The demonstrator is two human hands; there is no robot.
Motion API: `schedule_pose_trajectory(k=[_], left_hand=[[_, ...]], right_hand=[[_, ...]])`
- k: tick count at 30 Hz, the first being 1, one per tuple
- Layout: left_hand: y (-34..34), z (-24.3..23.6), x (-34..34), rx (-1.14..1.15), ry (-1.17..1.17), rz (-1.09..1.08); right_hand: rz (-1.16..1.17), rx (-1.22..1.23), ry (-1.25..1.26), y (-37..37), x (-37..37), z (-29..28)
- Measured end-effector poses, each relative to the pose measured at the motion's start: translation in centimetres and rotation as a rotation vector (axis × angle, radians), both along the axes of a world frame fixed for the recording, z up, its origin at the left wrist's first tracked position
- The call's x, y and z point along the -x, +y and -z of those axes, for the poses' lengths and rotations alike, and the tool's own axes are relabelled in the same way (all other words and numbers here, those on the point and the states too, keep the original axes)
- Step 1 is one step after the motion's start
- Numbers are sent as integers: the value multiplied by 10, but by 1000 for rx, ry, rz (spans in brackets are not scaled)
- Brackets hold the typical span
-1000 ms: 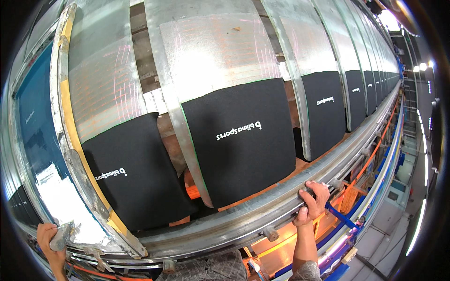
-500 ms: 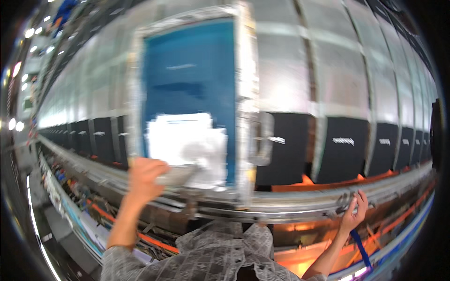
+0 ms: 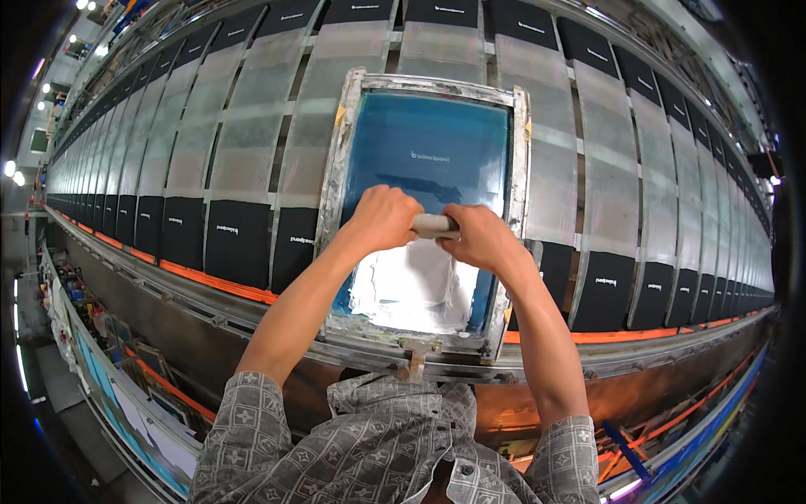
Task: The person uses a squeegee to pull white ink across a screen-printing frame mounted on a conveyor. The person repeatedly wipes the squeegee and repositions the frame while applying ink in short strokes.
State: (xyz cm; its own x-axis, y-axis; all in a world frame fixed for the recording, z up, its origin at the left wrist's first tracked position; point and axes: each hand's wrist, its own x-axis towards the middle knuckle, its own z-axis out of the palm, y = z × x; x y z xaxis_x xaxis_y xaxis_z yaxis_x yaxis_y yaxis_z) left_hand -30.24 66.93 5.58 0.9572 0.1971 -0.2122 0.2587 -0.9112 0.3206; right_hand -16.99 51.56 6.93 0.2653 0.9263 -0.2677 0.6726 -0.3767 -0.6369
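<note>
Left hand: The left hand [image 3: 384, 220] has its fingers wrapped around one end of the squeegee [image 3: 435, 223], knuckles up.
Squeegee: The bar lies crosswise over the middle of the screen, at the far edge of the white ink [image 3: 403, 290]; the crosswise hold suits even pressure along its length.
Right hand: The right hand [image 3: 483, 239] grasps the other end, so the load is presumably shared; only the middle of the bar shows between the two.
Screen: The metal frame [image 3: 519, 160] borders blue mesh [image 3: 437, 122] and lies lengthwise before the person, a placement that keeps both ends within reach. A bracket [image 3: 420, 345] sits at its near edge.
Left surface: Black fabric panels [image 3: 238, 248] with white print lie flat on the near ends of metal boards [image 3: 239, 164], above an orange strip [image 3: 222, 281].
Right surface: The row of panels continues beyond the frame, behind a metal rail [image 3: 579, 367].
Left room: Ceiling lights [image 3: 10, 169] shine beside a grey floor [image 3: 63, 386].
Right room: A blue bar [image 3: 625, 451] slants below; the outermost rim is too dark to read.
</note>
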Motion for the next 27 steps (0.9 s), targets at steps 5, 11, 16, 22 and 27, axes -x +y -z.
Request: schedule_pose_trajectory(k=[5, 11, 16, 22, 27], left_hand=[[7, 9, -5, 33, 33, -46], [-30, 23, 37, -15, -12, -8], [-81, 15, 97, 137, 46, 60], [-21, 6, 21, -49, -18, 23], [-5, 16, 0, -16, 11, -57]], right_hand=[[-10, 70, -122, 17, 1, 19], [-46, 97, -159, -16, 38, 36], [-110, -65, -105, -76, 93, 31], [-74, 11, -246, -11, 22, 19], [-20, -9, -134, 10, 0, 23]])
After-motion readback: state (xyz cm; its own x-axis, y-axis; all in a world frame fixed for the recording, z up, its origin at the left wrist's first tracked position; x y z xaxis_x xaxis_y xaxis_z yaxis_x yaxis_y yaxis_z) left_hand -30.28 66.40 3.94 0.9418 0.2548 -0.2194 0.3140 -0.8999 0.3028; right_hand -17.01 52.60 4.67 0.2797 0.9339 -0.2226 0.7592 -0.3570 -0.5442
